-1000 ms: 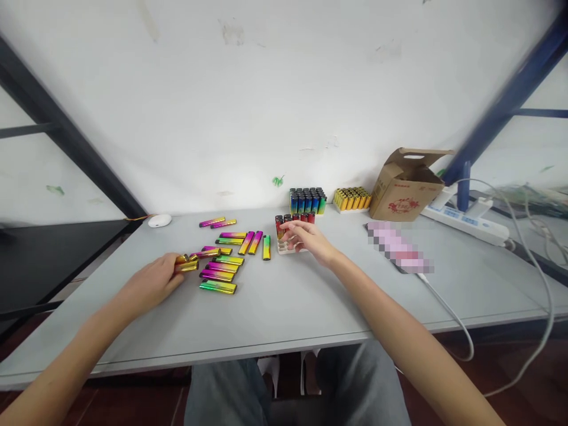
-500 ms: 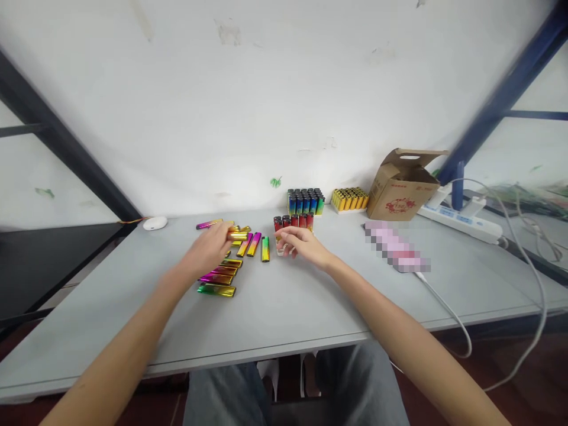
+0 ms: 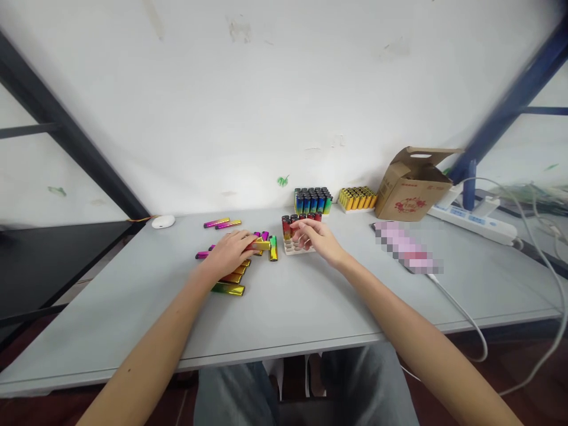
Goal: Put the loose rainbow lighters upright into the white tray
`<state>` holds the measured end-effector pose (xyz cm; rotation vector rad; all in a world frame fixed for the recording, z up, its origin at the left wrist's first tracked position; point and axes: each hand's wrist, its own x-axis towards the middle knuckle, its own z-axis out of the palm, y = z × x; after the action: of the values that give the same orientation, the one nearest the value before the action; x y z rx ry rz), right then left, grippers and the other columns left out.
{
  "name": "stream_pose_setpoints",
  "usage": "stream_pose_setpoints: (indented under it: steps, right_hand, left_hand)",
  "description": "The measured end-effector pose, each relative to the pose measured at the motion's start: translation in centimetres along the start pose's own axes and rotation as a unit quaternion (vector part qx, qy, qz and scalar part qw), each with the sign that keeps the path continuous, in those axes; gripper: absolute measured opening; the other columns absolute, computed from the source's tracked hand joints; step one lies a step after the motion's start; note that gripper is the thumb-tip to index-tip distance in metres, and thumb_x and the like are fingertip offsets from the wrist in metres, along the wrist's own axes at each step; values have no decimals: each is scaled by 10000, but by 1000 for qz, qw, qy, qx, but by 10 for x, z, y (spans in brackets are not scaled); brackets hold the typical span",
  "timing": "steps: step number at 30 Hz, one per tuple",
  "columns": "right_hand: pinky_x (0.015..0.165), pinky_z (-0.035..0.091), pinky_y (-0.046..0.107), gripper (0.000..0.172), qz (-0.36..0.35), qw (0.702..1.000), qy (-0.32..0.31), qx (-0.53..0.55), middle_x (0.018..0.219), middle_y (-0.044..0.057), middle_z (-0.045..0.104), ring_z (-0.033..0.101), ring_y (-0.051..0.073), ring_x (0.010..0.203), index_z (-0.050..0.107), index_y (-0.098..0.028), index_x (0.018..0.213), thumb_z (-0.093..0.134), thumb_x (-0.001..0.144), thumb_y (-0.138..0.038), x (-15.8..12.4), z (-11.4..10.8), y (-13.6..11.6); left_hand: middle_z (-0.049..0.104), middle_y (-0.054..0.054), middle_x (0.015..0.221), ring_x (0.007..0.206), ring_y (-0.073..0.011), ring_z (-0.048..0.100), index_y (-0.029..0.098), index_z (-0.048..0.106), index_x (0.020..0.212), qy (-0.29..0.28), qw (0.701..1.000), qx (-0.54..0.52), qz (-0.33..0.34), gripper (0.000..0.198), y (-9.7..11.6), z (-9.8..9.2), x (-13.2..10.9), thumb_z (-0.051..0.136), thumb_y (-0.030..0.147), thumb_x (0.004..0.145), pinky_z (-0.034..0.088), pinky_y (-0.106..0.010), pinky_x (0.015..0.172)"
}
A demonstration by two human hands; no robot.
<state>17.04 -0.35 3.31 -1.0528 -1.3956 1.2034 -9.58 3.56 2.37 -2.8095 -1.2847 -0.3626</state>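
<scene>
My left hand (image 3: 227,255) is closed on a gold lighter (image 3: 260,245), which points right from the fingers. Beneath and around this hand lie several shiny lighters in magenta, gold and green, partly hidden by it. A green and gold lighter (image 3: 273,248) lies just to the right. My right hand (image 3: 323,241), fingers loosely bent and apart, hovers over the white holed tray (image 3: 290,248). No object shows between these fingers. Red lighters (image 3: 286,227) stand upright in the tray's back rows, some hidden by the hand; holes show at its front left.
Behind stand a block of blue-green lighters (image 3: 313,202) and a tray of yellow lighters (image 3: 357,199). An opened cardboard box (image 3: 410,192), a power strip (image 3: 477,223) and a phone (image 3: 406,247) with a white cable are at right. A white case (image 3: 163,222) sits back left.
My left hand has moved right and slightly down with the gold lighter, uncovering two magenta-gold lighters behind it. My right hand stays over the tray. The view has shifted slightly.
</scene>
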Motion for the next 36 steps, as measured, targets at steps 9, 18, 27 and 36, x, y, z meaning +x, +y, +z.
stream_pose_setpoints:
  steps: [9,18,27,36]
  right_hand:
    - [535,431,251,352,-13,999,7,-48,809,31,647,567,119,592,624,-182,1003,422,928,-461,-1,-1,2]
    - [932,454,402,367,-285,878,-29,-384,1198,103,626,577,255,1093,584,-232,1250,535,913,-371,-19,20,5]
    - [635,450,289,245,-137,972,-11,-193,832,39,698,608,167,684,649,-219,958,589,877,-442,-11,13,7]
    - [696,504,247,224,63,976,-12,209,939,38,722,672,165,895,616,-213,959,657,811,-377,-4,1,-11]
  left_hand:
    - [606,-73,1243,1148,-251,535,225,586,1226,24,998,-51,5,388,3,-4,0,404,446,963,422,-405,975]
    - [648,-84,1171,1131,-251,541,209,653,1094,145,985,-53,72,229,40,7,6,552,310,915,428,-428,975]
    - [425,-173,1444,1309,-348,411,195,580,1217,192,981,-11,-5,416,46,8,5,617,403,858,338,-553,1056]
    - [459,-144,1375,1286,-306,435,200,587,1178,156,984,-68,-58,326,45,12,1,505,372,914,384,-499,1050]
